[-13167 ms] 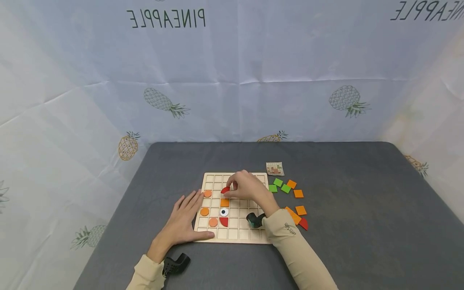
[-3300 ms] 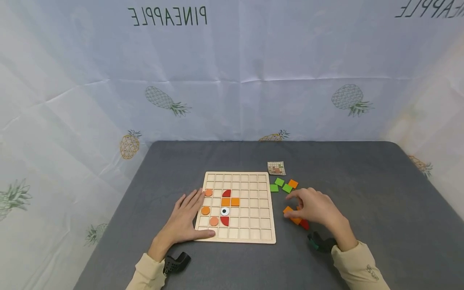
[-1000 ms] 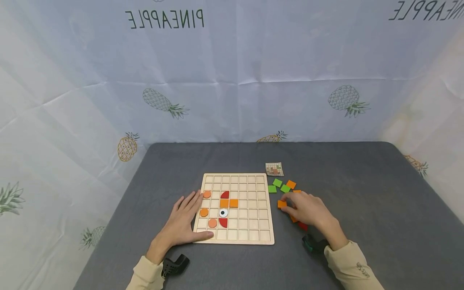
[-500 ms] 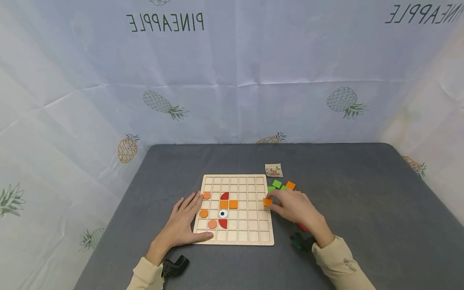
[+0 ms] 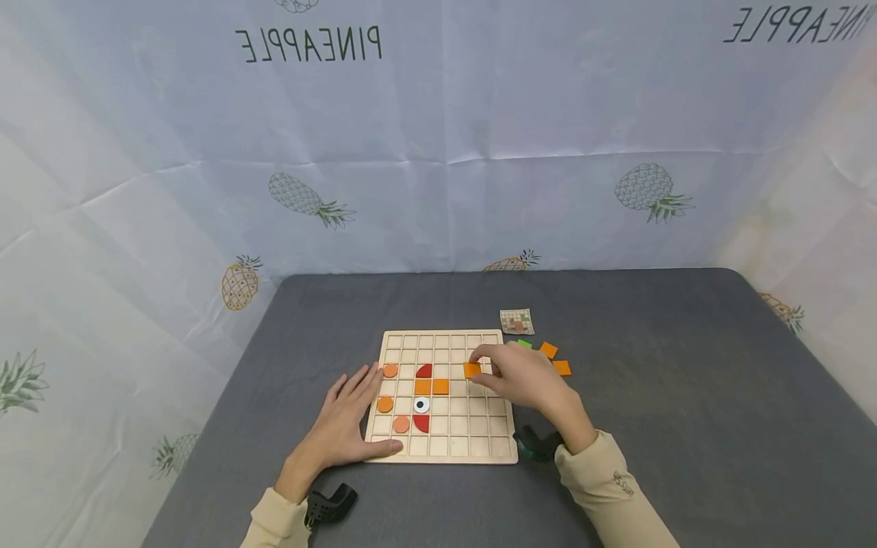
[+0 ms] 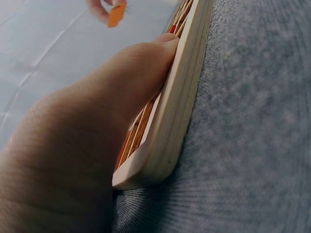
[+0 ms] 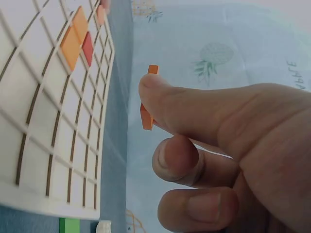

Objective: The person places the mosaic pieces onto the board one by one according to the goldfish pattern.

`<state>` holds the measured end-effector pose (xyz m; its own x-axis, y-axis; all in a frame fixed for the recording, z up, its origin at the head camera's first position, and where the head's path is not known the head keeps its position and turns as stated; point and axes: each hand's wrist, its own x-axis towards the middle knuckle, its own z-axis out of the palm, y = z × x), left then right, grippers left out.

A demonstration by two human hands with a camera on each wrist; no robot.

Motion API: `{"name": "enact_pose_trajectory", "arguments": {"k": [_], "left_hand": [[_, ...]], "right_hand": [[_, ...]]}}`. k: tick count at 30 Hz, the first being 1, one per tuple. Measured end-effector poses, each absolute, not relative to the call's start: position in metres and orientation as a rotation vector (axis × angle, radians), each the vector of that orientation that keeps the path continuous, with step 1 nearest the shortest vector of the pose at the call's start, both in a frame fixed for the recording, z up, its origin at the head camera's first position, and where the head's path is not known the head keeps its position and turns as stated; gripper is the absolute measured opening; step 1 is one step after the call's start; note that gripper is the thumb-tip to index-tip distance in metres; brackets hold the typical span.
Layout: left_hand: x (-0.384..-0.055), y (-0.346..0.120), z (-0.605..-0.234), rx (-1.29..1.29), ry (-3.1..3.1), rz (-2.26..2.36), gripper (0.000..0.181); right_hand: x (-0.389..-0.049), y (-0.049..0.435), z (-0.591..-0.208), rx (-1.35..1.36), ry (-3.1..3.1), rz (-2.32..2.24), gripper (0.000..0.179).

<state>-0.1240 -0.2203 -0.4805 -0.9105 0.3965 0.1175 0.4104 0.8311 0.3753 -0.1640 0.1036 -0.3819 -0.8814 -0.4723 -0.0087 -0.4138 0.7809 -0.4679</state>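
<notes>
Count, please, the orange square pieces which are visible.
5: two squares on the board, one pinched in the right hand, two on the table; the right arm may hide more.

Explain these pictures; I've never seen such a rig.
No machine: only a person's bare left hand and right hand. One picture looks down from the head, the others from each wrist. On the dark grey table lies a pale wooden grid board with orange discs, red quarter-circles, orange squares and a black-dotted white disc. Beside it lie a small printed card, orange tiles and a green tile. The left hand rests on the board's left edge; the right hand pinches a flat orange square tile above it.
</notes>
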Motion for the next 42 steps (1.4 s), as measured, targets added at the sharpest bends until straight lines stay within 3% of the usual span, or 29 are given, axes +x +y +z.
{"name": "enact_pose_trajectory", "arguments": {"k": [42], "left_hand": [[-0.124,-0.220,-0.483,-0.642,-2.970,-0.631,0.117]], "right_hand": [[-0.164,0.067,-0.411,-0.775,2.809,-0.697,0.024]]}}
